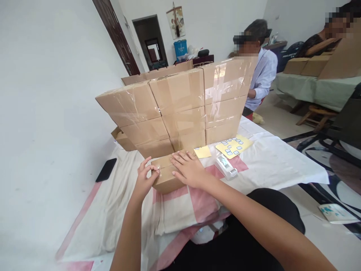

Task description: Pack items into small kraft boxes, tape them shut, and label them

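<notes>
A small closed cardboard box lies on the cloth-covered table in front of me. My right hand rests flat on its top, fingers stretched out, toward the right end. At the left end, my left hand has thumb and forefinger pinched together by the top edge, where a shiny bit of clear tape shows. The other left fingers are curled and raised. To the right of the box lies a white handheld device, its exact kind unclear. Near it are yellow sheets, one smaller and one larger, bearing pale stickers.
Behind the box stands a wall of stacked, taped cardboard boxes. A black phone lies at the left, near the white wall. Across the table sits a person in a light shirt; another person is at a farther table.
</notes>
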Demonstrator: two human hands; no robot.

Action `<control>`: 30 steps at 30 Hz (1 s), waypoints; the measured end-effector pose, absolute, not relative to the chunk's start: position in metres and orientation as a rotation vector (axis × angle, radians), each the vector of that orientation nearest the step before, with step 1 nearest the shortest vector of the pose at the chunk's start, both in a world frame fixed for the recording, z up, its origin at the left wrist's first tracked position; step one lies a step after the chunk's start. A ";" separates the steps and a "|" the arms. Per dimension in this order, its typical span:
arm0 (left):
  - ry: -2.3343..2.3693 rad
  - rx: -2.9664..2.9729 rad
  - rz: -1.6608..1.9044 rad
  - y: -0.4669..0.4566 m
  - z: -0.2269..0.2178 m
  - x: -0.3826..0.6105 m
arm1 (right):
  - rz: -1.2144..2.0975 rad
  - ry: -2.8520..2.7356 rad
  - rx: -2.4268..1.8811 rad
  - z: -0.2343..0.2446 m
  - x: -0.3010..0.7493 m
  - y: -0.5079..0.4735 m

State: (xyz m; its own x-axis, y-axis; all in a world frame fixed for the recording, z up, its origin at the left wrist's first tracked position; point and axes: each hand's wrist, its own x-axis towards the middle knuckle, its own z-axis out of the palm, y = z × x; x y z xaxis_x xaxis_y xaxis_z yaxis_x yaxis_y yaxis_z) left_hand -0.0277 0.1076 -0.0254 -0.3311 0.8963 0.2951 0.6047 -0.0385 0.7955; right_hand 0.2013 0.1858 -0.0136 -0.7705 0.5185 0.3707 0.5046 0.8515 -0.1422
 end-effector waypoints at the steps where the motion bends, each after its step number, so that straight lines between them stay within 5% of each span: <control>1: 1.960 1.650 1.325 0.108 -0.028 -0.027 | 0.045 -2.625 -0.761 -0.014 0.201 0.186; 30: 1.740 1.120 1.339 0.132 -0.031 -0.030 | 0.031 -2.660 -0.817 -0.012 0.194 0.188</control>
State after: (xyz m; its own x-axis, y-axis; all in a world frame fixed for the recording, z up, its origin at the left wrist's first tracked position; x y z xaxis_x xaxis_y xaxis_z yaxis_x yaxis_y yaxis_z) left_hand -0.0304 0.1318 -0.0313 -0.4120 0.9112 -0.0030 0.2303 0.1074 0.9672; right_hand 0.1941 0.1876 -0.0123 -0.7694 0.5474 0.3291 0.5395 0.8328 -0.1239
